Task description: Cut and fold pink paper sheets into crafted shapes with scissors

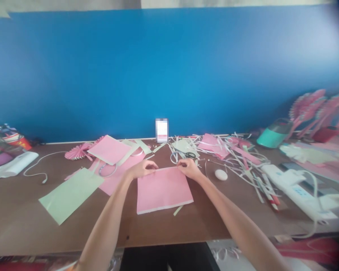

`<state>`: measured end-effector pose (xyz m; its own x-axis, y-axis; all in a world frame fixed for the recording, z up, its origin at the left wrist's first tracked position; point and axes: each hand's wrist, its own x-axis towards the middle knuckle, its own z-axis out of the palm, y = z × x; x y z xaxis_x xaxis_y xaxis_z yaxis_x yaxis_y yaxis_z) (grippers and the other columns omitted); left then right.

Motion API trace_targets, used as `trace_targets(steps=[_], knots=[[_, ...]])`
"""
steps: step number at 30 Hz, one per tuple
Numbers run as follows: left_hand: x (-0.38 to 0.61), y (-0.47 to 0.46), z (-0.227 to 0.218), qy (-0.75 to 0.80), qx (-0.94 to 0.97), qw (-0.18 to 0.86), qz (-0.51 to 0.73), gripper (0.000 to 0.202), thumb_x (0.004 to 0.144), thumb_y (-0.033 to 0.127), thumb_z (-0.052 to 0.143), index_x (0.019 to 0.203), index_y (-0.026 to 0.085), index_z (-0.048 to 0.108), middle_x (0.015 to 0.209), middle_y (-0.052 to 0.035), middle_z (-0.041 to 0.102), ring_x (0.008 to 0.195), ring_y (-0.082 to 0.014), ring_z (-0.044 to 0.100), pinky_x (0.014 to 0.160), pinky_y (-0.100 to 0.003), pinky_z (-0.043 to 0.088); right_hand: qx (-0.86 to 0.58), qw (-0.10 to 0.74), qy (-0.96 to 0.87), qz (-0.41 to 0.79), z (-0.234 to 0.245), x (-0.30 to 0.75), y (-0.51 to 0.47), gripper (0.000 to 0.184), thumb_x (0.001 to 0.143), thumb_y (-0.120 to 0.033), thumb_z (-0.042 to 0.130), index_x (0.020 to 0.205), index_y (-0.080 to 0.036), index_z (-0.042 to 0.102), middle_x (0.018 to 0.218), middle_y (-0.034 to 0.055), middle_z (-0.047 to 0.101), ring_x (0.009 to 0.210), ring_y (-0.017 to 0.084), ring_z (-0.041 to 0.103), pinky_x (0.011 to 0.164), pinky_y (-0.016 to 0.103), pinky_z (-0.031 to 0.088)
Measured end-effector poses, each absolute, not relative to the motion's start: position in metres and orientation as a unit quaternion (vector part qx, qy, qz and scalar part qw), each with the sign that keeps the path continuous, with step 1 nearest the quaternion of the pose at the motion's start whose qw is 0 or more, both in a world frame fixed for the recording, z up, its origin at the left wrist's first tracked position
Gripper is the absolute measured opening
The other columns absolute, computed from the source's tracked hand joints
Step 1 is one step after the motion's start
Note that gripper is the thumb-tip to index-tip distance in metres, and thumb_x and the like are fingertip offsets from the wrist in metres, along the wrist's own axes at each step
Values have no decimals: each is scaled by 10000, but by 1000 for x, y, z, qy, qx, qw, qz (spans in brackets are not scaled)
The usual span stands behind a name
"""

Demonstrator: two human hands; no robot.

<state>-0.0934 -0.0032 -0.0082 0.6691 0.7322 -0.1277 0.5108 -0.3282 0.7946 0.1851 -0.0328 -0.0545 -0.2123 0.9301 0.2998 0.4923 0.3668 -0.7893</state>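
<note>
1. Along the back of the workspace, a blue wall panel fills the view, and a brown wooden table runs across below it, its ends cut off by the frame.
2. Dead centre on that table, we have one pink sheet, nearly square, so its long axis is hard to call. It sits slightly rotated, with a white near edge rising toward the right.
3. Two forearms reach in from the bottom. The left hand curls its fingers together and pinches the far edge of the sheet, while the right hand pinches that same edge further along. Neither hand is spread.
4. Off to the left lies one large pale green sheet, with two more pink sheets overlapping beyond it.
5. On the right, a white power strip sits near a tangled heap of paper strips, and the pink paper fans beyond are too blurred to count.
6. Just past the right hand, one pair of scissors lies partly buried among the strips.
7. Close by sits one small white egg-shaped object, its material hard to make out.
</note>
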Motion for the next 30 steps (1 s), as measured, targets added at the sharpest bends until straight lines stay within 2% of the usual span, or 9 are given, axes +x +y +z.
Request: trace_targets(steps=[7,13,19,22,26,30], knots=[[-96,3,-23,415,778,440,168,266,751,331,569,935,156,649,860,-68,669,713,-157,594,580,-244,432,-515,417,-704,257,-54,189,-34,153,677,-191,490,610,-164,625,577,-8,601,562,131,538,554,223,400],[-96,8,-32,437,782,393,208,236,721,223,534,908,159,663,869,-50,674,758,-154,599,646,-248,443,-548,423,-685,228,-49,190,-37,140,680,-196,498,617,-173,621,578,-6,609,539,128,529,543,227,387],[-98,10,-35,440,785,380,216,257,723,284,576,930,161,665,837,-44,674,765,-168,598,678,-263,446,-577,427,-669,190,-47,197,-37,135,700,-210,501,625,-185,611,600,3,625,553,143,544,559,245,396],[-99,11,-36,447,782,367,232,238,724,301,580,894,157,662,805,-37,651,729,-155,578,647,-250,434,-583,430,-671,158,-48,200,-36,134,706,-205,498,618,-190,598,605,3,621,578,151,554,587,252,401],[-99,11,-36,468,772,352,246,225,738,322,568,869,165,663,763,-22,624,691,-145,555,617,-241,414,-574,435,-676,153,-48,201,-35,139,723,-203,496,711,-190,634,681,18,651,641,168,584,627,262,413],[-101,7,-32,456,761,383,257,315,780,376,556,1006,175,645,818,-39,642,790,-174,587,708,-268,434,-574,457,-661,156,-47,202,-34,216,806,-225,434,881,-194,634,833,45,690,739,191,618,690,283,425]])
